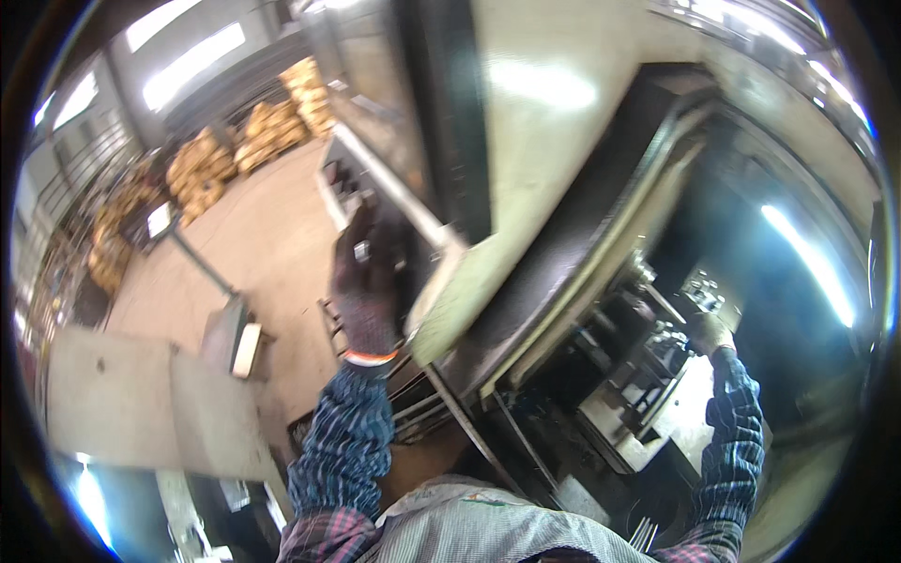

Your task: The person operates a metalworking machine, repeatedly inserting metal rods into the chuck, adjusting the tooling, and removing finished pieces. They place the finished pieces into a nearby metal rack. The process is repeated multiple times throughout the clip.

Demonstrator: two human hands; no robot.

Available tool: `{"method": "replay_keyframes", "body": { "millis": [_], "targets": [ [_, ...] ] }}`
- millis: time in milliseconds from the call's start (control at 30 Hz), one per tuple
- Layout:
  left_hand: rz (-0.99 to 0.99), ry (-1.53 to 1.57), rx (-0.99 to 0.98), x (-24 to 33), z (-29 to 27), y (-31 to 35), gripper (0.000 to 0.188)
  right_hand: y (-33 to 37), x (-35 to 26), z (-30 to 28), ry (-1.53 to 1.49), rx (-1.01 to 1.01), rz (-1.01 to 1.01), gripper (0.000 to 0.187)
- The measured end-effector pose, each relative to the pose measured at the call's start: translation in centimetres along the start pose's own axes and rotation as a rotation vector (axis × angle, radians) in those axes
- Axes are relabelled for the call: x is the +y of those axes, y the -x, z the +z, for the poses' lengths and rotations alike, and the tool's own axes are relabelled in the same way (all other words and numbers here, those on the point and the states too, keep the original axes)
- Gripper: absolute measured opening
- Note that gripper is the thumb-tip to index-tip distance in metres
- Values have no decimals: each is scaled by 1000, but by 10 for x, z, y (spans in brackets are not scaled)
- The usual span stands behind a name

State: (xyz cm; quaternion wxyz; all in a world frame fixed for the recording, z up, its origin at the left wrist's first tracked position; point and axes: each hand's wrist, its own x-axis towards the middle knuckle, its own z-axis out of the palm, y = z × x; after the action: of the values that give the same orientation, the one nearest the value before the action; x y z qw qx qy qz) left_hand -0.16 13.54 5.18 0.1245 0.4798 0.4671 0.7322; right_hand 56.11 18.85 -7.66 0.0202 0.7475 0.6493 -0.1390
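My left hand (pixel 366 277), in a dark knitted glove with an orange-and-white cuff, reaches up in front of a control panel (pixel 422 239) in a pale frame. Its fingers look stretched out, though they blur into the dark panel, and any contact is hidden. Inside the machine on the right, my right hand (pixel 710 332), in a greyish glove, is closed among metal fittings (pixel 668 345). A thin light bar (pixel 664 302) runs from a round metal part (pixel 642 267) toward its fingers. What the fingers hold cannot be made out.
The machine's pale housing (pixel 554 122) and dark door edge (pixel 587 235) stand between my arms. Metal rods (pixel 644 535) lie near my waist. A stand with a small screen (pixel 160 221) is at the left; yellowish stacked bundles (pixel 267 136) line the floor behind. Another pale cabinet (pixel 122 385) sits lower left.
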Motion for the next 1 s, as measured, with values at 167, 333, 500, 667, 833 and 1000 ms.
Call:
{"method": "replay_keyframes", "body": {
  "millis": [167, 333, 500, 667, 833, 1000],
  "targets": [
    [89, -276, -23, 20, 6, 2, 36, -37, -40, 5, -294, 220, -255, 44],
    [110, -435, 48, 11, 0, 0, 35, -21, -104, -23, -189, 68, -156, 62],
    [154, -457, 2, 0, -9, -5, 38, -14, -98, -12, -167, 85, -110, 81],
    [449, -496, -152, 8, -28, 32, 48, 34, -129, -26, -54, 377, -69, 90],
    [497, -658, -311, 4, -35, 29, 65, 129, -167, -44, -283, 307, -440, 69],
    [548, -909, -514, 23, -45, 14, 54, 214, -246, -26, -675, -374, -732, 77]
  ]
}}
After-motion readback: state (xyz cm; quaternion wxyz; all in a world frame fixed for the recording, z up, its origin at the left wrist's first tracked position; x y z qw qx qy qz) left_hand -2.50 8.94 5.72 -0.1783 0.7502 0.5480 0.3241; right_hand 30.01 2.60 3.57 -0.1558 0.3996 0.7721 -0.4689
